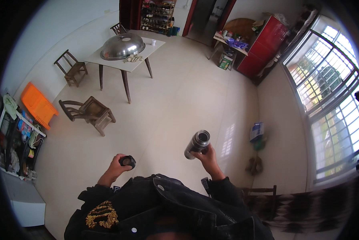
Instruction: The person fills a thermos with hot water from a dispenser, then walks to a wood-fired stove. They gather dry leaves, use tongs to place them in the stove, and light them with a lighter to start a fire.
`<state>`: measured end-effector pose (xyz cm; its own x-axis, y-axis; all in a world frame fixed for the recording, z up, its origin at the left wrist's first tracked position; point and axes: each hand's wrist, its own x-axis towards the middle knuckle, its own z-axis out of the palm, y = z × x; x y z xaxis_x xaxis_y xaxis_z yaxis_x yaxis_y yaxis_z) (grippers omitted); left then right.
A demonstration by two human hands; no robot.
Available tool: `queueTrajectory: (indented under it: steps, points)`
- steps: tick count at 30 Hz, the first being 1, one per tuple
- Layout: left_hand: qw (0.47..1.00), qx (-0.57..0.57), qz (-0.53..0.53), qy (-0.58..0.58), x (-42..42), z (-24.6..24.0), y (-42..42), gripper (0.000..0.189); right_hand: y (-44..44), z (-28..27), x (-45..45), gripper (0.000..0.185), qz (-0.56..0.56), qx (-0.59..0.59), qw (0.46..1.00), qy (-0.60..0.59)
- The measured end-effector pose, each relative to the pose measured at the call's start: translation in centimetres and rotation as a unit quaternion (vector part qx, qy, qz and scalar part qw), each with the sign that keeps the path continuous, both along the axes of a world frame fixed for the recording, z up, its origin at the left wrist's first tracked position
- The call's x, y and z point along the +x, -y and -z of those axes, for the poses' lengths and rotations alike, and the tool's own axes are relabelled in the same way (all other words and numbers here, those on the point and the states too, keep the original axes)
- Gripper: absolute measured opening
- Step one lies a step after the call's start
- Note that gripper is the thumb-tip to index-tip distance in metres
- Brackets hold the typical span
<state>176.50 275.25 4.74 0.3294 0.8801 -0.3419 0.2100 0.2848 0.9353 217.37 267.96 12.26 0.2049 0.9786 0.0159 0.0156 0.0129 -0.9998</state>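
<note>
Below the middle of the view, my right hand (209, 162) grips a metal vacuum flask (194, 147) around its body. The flask is tilted, and its open mouth faces up toward the camera; I cannot tell what is inside. To its left, my left hand (115, 168) holds a dark round cap (127, 162), with its hollow side turned up. Flask and cap are well apart, both held above the pale tiled floor in front of my dark denim jacket.
A table (91, 57) bears a large metal dome cover (122, 46) and a white cup (153, 42). Wooden chairs (94, 109) stand beside it. An orange plastic item (38, 103) and a cluttered shelf (20, 144) are at left; a red refrigerator (262, 45) and barred window (326, 75) at right.
</note>
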Motion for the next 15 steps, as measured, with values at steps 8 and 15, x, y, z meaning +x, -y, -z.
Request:
queueTrajectory:
  steps: [8, 15]
  points:
    - [1.0, 0.016, -0.009, -0.008, 3.8, 2.7, -21.0, 0.056, -23.5, 1.8, 5.1, 0.057, 0.006, -0.02, 0.999, 0.046]
    - [0.993, 0.107, 0.012, -0.054, 9.7, 3.1, -44.2, 0.058, -42.2, 1.0, 8.3, 0.052, 0.023, -0.027, 0.997, 0.071]
